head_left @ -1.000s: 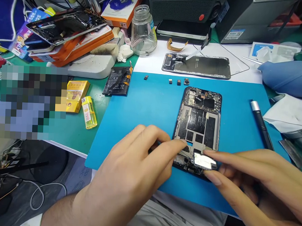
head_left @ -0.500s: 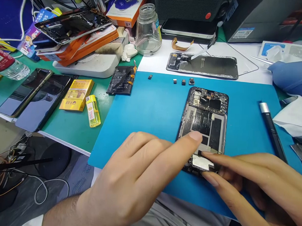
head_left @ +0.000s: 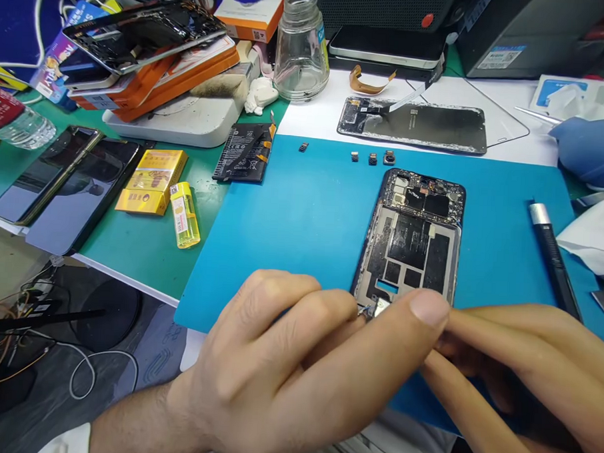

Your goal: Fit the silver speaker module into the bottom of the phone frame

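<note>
On the blue mat: the stripped phone body, its lower end beneath both hands.
Silvery piece: at that lower end, mostly covered; whether seated or loose, I cannot tell.
Left hand: thumb stretched out across the right fingertips, the other fingers curled, their tips hidden; what they grip cannot be told.
Right hand: index finger and thumb converge behind the left thumb; a pinch is likely, but the tips are hidden.
Battery: apart from the body, over the mat's far left corner.
Small modules: four along the mat's far edge, three grouped, one off to the left.
Display panel: detached, on the white sheet behind the mat.
Upper circuit board: in place, so the phone work looks partway; the lower end seems unfinished.
Since half a second ago: the silvery piece, then broadly visible by the right fingers, shows only a small part, and the left thumb reaches farther right.
</note>
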`<state>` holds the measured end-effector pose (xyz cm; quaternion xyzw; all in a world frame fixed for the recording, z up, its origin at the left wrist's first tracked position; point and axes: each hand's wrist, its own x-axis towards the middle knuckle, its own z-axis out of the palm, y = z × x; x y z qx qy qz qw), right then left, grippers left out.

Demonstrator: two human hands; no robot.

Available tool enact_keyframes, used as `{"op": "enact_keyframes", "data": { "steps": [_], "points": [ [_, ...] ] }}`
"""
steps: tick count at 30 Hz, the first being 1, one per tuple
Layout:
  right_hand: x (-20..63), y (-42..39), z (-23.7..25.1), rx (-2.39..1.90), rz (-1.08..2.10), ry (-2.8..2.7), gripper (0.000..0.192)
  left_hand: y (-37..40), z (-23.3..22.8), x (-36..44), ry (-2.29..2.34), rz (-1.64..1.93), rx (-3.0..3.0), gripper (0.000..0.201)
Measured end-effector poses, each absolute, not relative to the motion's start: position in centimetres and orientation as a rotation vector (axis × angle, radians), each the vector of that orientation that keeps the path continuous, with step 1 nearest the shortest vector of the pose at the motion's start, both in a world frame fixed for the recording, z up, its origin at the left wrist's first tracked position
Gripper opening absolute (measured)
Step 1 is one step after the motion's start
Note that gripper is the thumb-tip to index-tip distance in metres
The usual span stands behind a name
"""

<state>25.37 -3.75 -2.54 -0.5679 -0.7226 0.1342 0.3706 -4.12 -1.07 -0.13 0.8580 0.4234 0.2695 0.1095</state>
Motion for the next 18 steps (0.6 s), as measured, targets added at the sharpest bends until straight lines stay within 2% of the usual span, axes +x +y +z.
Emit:
{"op": "enact_keyframes", "data": {
  "steps": [5,7,14,18],
  "points": [
    [23.5,-2.5,-0.5,-1.332,0.295,-2.043,0.022,-0.9,0.4,-3.9,1.253,0.880,2.559,0.049],
    [23.4,-2.1,-0.3,-1.291,0.297,-2.067,0.019,-1.4,0.5,-4.2,1.224,0.969,2.582,0.051],
    [23.0,-2.1,-0.3,-1.270,0.324,-2.092,0.017,-1.8,0.5,-5.2,1.125,0.990,2.568,0.061],
    [24.4,-3.2,-1.7,-1.418,0.342,-1.904,0.034,-1.9,0.7,-5.2,1.152,0.940,2.515,0.059]
  ]
}}
